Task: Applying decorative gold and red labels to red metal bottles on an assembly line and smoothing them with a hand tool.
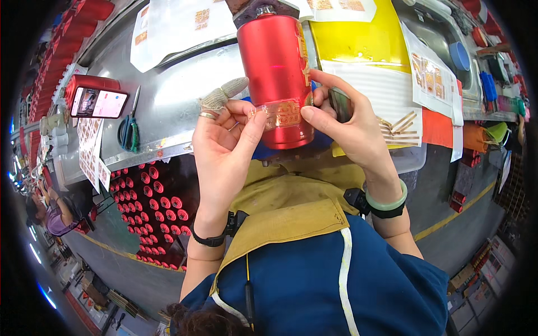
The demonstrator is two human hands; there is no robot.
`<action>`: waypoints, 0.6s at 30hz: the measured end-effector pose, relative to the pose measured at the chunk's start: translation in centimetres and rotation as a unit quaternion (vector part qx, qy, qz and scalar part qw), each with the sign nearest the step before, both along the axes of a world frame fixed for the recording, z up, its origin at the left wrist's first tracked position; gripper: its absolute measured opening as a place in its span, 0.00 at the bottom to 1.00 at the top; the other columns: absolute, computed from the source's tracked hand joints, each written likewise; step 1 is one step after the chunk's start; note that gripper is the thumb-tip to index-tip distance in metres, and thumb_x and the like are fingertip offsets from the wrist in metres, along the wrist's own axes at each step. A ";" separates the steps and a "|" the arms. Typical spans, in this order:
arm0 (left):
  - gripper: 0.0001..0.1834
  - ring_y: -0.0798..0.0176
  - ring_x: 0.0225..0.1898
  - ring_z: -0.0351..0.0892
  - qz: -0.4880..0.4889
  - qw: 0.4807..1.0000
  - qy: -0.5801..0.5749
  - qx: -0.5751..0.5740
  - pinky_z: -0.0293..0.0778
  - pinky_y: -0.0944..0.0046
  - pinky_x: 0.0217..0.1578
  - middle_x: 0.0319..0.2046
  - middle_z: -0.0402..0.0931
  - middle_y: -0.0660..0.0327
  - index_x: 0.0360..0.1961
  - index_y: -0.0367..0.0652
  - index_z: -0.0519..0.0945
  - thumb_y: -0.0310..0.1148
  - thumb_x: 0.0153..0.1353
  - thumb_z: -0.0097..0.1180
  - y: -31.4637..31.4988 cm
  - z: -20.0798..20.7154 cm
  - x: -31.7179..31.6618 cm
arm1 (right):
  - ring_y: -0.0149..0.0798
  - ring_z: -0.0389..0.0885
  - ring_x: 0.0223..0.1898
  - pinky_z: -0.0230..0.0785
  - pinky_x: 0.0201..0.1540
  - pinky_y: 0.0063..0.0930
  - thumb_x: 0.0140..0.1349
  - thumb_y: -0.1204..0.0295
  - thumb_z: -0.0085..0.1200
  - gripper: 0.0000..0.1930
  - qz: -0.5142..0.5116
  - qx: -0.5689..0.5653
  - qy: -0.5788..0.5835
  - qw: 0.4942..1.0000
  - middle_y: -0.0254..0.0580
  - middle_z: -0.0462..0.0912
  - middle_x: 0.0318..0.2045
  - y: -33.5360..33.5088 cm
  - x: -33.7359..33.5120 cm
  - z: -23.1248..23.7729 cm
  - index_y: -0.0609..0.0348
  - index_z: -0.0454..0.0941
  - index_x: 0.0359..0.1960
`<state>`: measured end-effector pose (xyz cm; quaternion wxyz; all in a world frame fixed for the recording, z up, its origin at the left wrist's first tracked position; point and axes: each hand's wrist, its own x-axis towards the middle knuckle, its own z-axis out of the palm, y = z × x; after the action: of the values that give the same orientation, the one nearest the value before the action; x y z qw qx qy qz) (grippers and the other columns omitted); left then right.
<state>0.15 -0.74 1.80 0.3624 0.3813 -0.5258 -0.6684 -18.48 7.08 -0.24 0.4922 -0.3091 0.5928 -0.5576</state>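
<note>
A glossy red metal canister [270, 61] stands out from a dark holder [262, 8], its lower end toward me. Across that end lies a clear film with a gold decal [284, 115]. My left hand [227, 134] pinches the film's left edge between thumb and fingers; a grey knitted cover [216, 101] sheathes its index finger. My right hand [353, 123] has its thumb at the film's right edge and its index fingertip against the canister's side. A dark greenish oval piece [340, 105] is tucked in the fingers of that hand.
On the metal bench [168, 95] are a phone [98, 103] leaning on a red can, scissors [129, 131] and decal sheets [431, 75]. A yellow sheet [361, 39] lies to the right. Several red canisters [162, 201] are stacked below left. Someone in purple [59, 215] sits far left.
</note>
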 end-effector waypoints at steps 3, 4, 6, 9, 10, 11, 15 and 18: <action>0.27 0.77 0.40 0.73 -0.003 1.000 0.003 -0.002 0.68 0.75 0.39 0.40 0.76 0.67 0.66 0.34 0.70 0.21 0.67 0.60 0.0 -0.1 0.0 | 0.20 0.62 0.30 0.62 0.33 0.16 0.60 0.73 0.69 0.32 0.006 -0.003 0.011 1.000 0.29 0.72 0.36 0.0 0.0 -0.1 0.73 0.71 0.64; 0.27 0.77 0.40 0.73 -0.001 1.000 0.009 0.000 0.68 0.76 0.39 0.41 0.76 0.67 0.66 0.34 0.70 0.21 0.67 0.60 0.1 -0.1 0.0 | 0.20 0.62 0.30 0.62 0.33 0.16 0.60 0.73 0.69 0.32 0.005 -0.004 0.010 1.000 0.29 0.72 0.36 0.0 0.0 -0.1 0.73 0.71 0.64; 0.27 0.77 0.40 0.73 0.002 1.000 0.014 0.002 0.68 0.76 0.39 0.41 0.76 0.67 0.66 0.34 0.70 0.21 0.67 0.60 0.1 -0.1 0.0 | 0.20 0.62 0.30 0.62 0.33 0.16 0.60 0.73 0.69 0.32 0.004 -0.006 0.009 1.000 0.28 0.72 0.36 0.0 0.0 -0.2 0.73 0.71 0.64; 0.27 0.77 0.40 0.73 0.000 1.000 0.009 0.002 0.68 0.76 0.39 0.41 0.76 0.67 0.66 0.34 0.70 0.21 0.67 0.60 0.0 -0.1 0.0 | 0.19 0.62 0.30 0.62 0.33 0.16 0.60 0.74 0.68 0.32 0.002 -0.008 0.002 1.000 0.28 0.72 0.36 0.0 0.0 -0.1 0.73 0.71 0.64; 0.27 0.77 0.40 0.74 0.002 1.000 0.007 0.003 0.68 0.76 0.39 0.41 0.76 0.67 0.66 0.34 0.70 0.21 0.67 0.60 0.0 -0.1 0.0 | 0.19 0.62 0.30 0.62 0.33 0.16 0.60 0.74 0.68 0.32 0.002 -0.006 -0.001 1.000 0.28 0.72 0.36 0.0 0.0 -0.2 0.73 0.71 0.64; 0.27 0.77 0.40 0.74 0.003 1.000 0.006 0.004 0.68 0.76 0.39 0.41 0.76 0.67 0.66 0.34 0.70 0.20 0.67 0.60 0.0 -0.1 0.0 | 0.19 0.62 0.30 0.62 0.33 0.15 0.61 0.74 0.68 0.31 0.002 -0.004 -0.004 1.000 0.28 0.72 0.36 0.0 0.0 -0.2 0.73 0.70 0.64; 0.26 0.76 0.41 0.75 0.004 1.000 -0.001 0.002 0.69 0.76 0.39 0.41 0.76 0.66 0.66 0.34 0.70 0.21 0.67 0.60 -0.1 -0.3 0.1 | 0.19 0.63 0.30 0.62 0.33 0.15 0.61 0.74 0.68 0.32 -0.001 -0.005 -0.011 1.000 0.28 0.72 0.37 0.0 0.1 -0.3 0.73 0.70 0.65; 0.26 0.75 0.40 0.76 0.006 1.000 0.007 0.012 0.69 0.75 0.38 0.40 0.77 0.66 0.66 0.34 0.70 0.21 0.67 0.60 -0.1 -0.5 0.0 | 0.19 0.64 0.30 0.63 0.34 0.15 0.61 0.73 0.69 0.32 -0.007 -0.014 -0.029 0.999 0.28 0.73 0.37 0.0 0.2 -0.2 0.73 0.70 0.65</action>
<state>0.15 -0.89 1.29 0.3652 0.3843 -0.5127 -0.6754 -18.26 7.09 -0.48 0.5008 -0.2958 0.5724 -0.5779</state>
